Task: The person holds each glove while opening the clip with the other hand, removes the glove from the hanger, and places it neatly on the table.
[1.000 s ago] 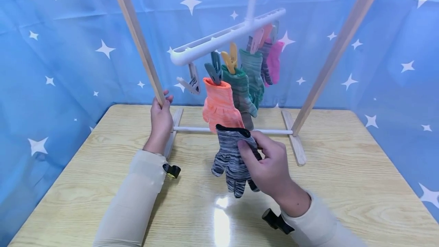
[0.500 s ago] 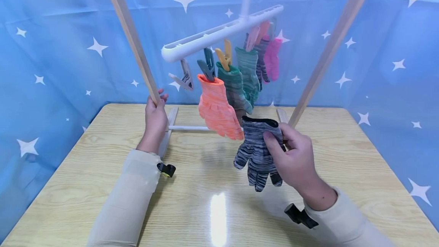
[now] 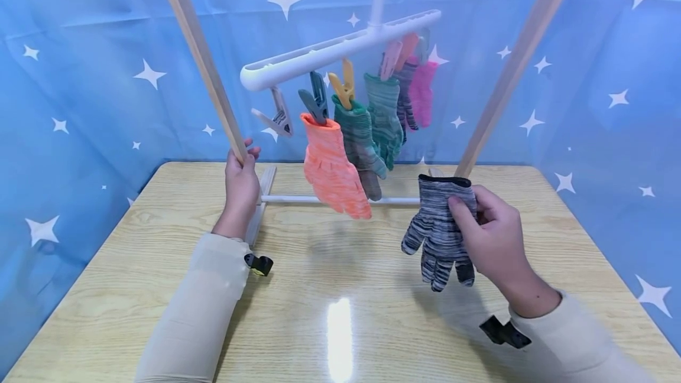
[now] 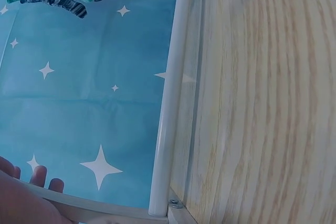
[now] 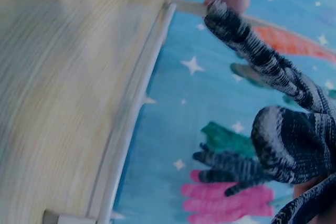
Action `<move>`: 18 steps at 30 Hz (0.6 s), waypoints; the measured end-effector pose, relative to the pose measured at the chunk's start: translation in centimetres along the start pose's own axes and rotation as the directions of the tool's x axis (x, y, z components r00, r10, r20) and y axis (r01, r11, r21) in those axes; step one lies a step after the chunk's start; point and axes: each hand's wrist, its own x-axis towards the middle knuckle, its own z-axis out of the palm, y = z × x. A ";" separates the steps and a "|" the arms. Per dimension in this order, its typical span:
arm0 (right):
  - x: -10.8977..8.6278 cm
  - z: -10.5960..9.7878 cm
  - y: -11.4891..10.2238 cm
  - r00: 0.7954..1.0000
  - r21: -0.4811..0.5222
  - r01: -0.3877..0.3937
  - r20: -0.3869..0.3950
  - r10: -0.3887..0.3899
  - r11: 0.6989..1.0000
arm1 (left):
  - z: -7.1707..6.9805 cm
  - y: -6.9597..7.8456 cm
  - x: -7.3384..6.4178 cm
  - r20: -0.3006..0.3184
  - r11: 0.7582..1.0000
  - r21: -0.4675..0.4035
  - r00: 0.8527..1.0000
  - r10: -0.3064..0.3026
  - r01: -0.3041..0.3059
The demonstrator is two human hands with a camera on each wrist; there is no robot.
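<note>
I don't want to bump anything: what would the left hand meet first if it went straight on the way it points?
Past the wooden post it grips, the left hand probably meets the blue backdrop first; the empty clip looks near that line, but depth is unclear.

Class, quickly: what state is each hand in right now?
Left hand: holding the left wooden post.
Right hand: pinching a black-and-grey knit glove near its cuff.

"How does the desk [image 3: 287,312] look?"
"Wood-grained and glossy, with a bright streak of glare."
"And the posts [image 3: 204,67]?"
"Bare wood, smooth and matt."
"The hanger [image 3: 340,47]?"
"Smooth plastic; the pegs [image 3: 347,83] look plastic too."
"The gloves [image 3: 440,223]?"
"Knitted cloth, matt, a little rough."
"The backdrop [image 3: 96,111]?"
"Creased, smooth cloth by its look, faintly shiny."
</note>
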 end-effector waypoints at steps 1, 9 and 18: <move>0.0 -0.2 0.2 1.000 -0.017 -0.020 0.008 0.020 1.000 | 0.0 0.0 0.0 0.002 1.000 -0.002 1.000 0.001 -0.001; 0.4 -1.9 1.9 0.996 -0.153 -0.088 -0.001 0.089 0.984 | -0.1 -0.2 0.0 -0.004 1.000 -0.005 1.000 -0.002 0.002; 1.2 -4.2 4.4 0.977 -0.194 -0.215 -0.035 0.212 0.957 | 0.0 -0.3 0.0 -0.007 1.000 -0.030 1.000 -0.001 0.000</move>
